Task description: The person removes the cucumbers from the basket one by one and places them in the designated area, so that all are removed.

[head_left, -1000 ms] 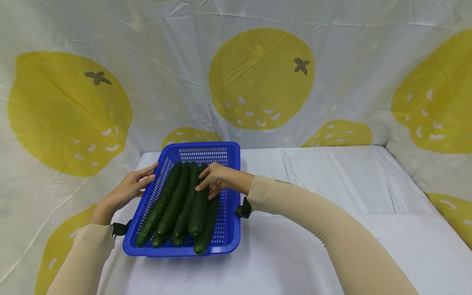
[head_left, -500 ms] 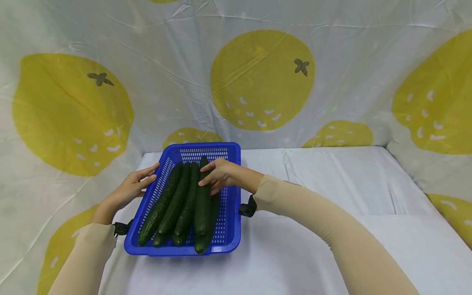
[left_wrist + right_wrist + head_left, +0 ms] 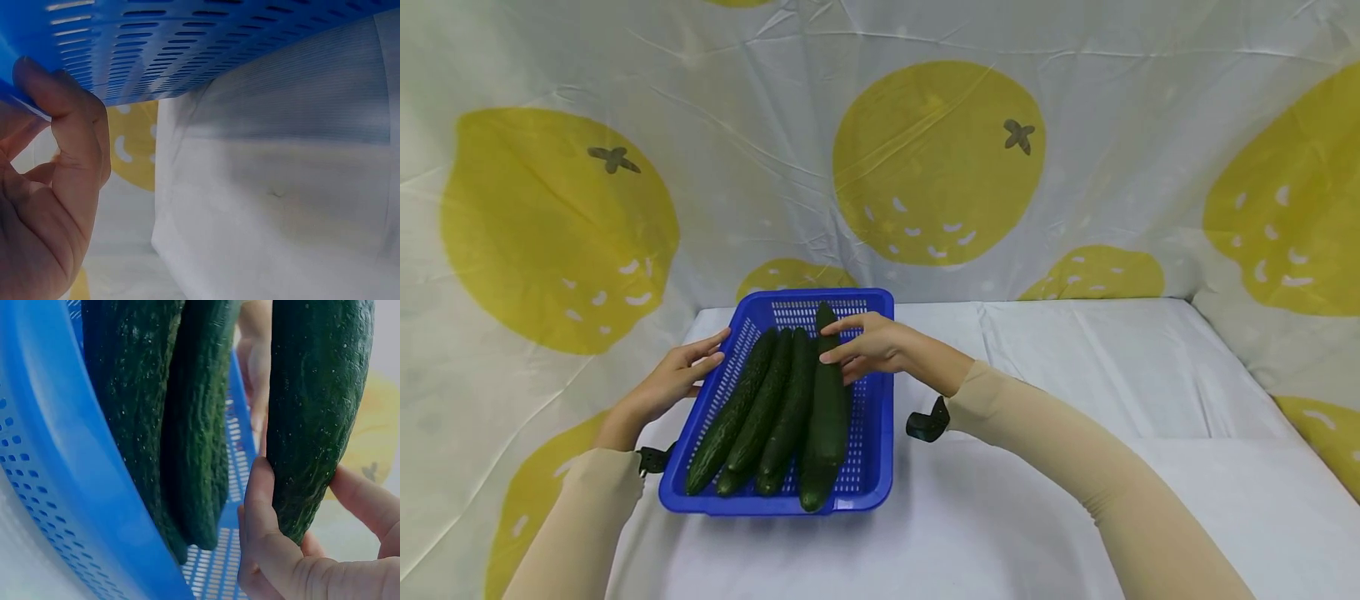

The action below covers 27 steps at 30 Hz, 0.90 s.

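Observation:
A blue plastic basket (image 3: 886, 442) with slotted walls holds several long dark green cucumbers (image 3: 730, 425), lying side by side. My right hand (image 3: 876, 343) grips one cucumber (image 3: 829, 400) near its far end, thumb on one side and fingers on the other. In the right wrist view that cucumber (image 3: 319, 394) stands apart from the bumpy cucumbers (image 3: 200, 437) left of it. Another cucumber lies partly hidden beneath it in the head view. At the basket's left rim my left hand (image 3: 681, 375) holds on, its fingertips (image 3: 34, 72) over the edge in the left wrist view.
The basket rests on a white cloth-covered table (image 3: 1037, 500), toward its left side. Behind and beside it hangs a white curtain (image 3: 760, 150) printed with large yellow lemons. A black wrist camera (image 3: 928, 423) sits under the right wrist, close to the basket's right rim.
My right hand has drawn the cucumber up, away from me and slightly right, widening the gap to the cucumbers on its left. My left hand keeps its place on the rim.

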{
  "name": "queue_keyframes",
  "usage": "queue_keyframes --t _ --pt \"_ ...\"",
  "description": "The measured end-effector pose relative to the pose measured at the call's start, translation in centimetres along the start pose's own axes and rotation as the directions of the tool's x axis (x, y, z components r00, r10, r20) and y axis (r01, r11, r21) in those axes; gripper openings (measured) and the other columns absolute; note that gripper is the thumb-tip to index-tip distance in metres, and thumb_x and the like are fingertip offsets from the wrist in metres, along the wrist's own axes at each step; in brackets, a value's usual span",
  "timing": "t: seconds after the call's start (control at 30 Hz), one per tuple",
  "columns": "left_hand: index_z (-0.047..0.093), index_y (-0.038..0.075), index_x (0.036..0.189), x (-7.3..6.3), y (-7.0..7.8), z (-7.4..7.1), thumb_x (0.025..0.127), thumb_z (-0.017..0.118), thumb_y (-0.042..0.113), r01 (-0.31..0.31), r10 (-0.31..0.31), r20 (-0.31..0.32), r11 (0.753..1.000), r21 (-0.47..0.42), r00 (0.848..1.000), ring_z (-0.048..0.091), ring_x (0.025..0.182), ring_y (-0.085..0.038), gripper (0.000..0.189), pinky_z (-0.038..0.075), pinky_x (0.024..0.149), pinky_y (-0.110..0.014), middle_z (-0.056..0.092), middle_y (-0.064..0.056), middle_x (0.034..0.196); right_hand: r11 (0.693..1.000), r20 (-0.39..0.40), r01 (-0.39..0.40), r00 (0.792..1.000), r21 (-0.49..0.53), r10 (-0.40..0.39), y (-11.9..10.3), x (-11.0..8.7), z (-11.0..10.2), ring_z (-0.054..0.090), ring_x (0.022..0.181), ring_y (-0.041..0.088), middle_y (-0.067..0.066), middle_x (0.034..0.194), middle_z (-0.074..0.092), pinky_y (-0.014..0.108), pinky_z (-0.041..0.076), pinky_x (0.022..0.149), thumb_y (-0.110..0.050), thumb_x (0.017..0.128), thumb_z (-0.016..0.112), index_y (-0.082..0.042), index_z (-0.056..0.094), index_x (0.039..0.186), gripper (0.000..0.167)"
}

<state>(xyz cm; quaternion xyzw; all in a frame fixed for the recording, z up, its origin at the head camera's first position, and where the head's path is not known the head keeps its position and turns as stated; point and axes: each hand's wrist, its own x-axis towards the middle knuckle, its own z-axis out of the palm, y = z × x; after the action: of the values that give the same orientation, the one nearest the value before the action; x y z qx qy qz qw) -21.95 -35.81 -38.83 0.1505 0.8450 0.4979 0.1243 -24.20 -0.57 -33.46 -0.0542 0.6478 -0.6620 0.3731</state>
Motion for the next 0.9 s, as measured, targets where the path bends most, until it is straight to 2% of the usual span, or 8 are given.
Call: queue_keyframes --t 0.07,0.17,0.3,0.43,0.6,0.73,0.9 --pt "0.020 0.007 0.159 0.1 0.1 0.0 0.109 0.043 0.025 0.000 0.000 0.002 1.000 0.002 1.000 0.066 0.098 -0.013 0.058 0.058 0.080 -0.035 0.047 -0.034 0.139 1.000 0.005 0.017 1.000 0.016 -0.017 0.0 -0.3 -0.5 0.065 0.108 0.042 0.023 0.147 0.043 0.050 0.055 0.088 0.006 0.092 0.068 -0.006 0.051 0.145 0.057" --pt "0.020 0.007 0.159 0.2 0.1 0.1 0.109 0.043 0.025 0.004 -0.004 0.002 1.000 -0.004 1.000 0.066 0.098 -0.013 0.058 0.059 0.080 -0.034 0.046 -0.034 0.139 0.999 0.006 0.044 0.999 0.032 -0.044 0.0 -0.9 -1.3 0.064 0.109 0.043 0.014 0.158 0.026 0.050 0.054 0.090 0.007 0.092 0.067 -0.008 0.051 0.145 0.058" --pt "0.020 0.007 0.159 0.2 0.0 0.1 0.109 0.043 0.023 0.004 -0.004 0.002 1.000 -0.015 1.000 0.066 0.098 -0.012 0.057 0.059 0.079 -0.033 0.046 -0.035 0.140 0.996 0.001 0.071 0.997 0.047 -0.071 0.0 -1.6 -2.4 0.065 0.107 0.042 0.011 0.160 0.021 0.050 0.054 0.091 0.007 0.091 0.068 -0.008 0.051 0.145 0.058" --pt "0.019 0.007 0.159 0.2 0.0 0.2 0.109 0.043 0.022 0.005 -0.005 0.002 1.000 -0.024 1.000 0.067 0.097 -0.012 0.057 0.059 0.079 -0.033 0.045 -0.035 0.141 0.995 -0.008 0.095 0.995 0.040 -0.094 0.2 -2.3 -3.7 0.068 0.102 0.037 0.012 0.156 0.025 0.050 0.053 0.092 0.006 0.091 0.068 -0.009 0.051 0.145 0.058" --pt "0.020 0.006 0.159 0.2 0.1 0.2 0.109 0.044 0.022 0.011 -0.011 -0.004 0.999 -0.037 1.000 0.067 0.097 -0.013 0.057 0.058 0.079 -0.032 0.046 -0.035 0.139 0.992 -0.007 0.127 0.992 0.023 -0.127 0.6 -3.1 -5.4 0.070 0.096 0.032 0.020 0.147 0.039 0.050 0.050 0.097 0.005 0.093 0.066 -0.009 0.048 0.148 0.060" --pt "0.019 0.007 0.159 0.2 0.0 0.2 0.109 0.044 0.022 0.021 -0.021 0.003 0.997 -0.073 1.000 0.067 0.099 -0.014 0.058 0.058 0.080 -0.032 0.046 -0.036 0.139 0.988 -0.014 0.150 0.989 0.034 -0.150 1.1 -3.7 -6.7 0.070 0.096 0.032 0.024 0.135 0.052 0.051 0.049 0.097 0.006 0.093 0.064 -0.008 0.046 0.149 0.060" --pt "0.017 0.009 0.160 0.1 -0.2 0.3 0.108 0.045 0.023 0.036 -0.035 0.007 0.990 -0.135 0.999 0.067 0.101 -0.014 0.060 0.058 0.080 -0.034 0.045 -0.035 0.141 0.983 -0.032 0.182 0.983 0.021 -0.181 1.7 -4.3 -8.1 0.070 0.096 0.036 0.022 0.116 0.067 0.052 0.049 0.097 0.007 0.093 0.064 -0.008 0.045 0.149 0.062"
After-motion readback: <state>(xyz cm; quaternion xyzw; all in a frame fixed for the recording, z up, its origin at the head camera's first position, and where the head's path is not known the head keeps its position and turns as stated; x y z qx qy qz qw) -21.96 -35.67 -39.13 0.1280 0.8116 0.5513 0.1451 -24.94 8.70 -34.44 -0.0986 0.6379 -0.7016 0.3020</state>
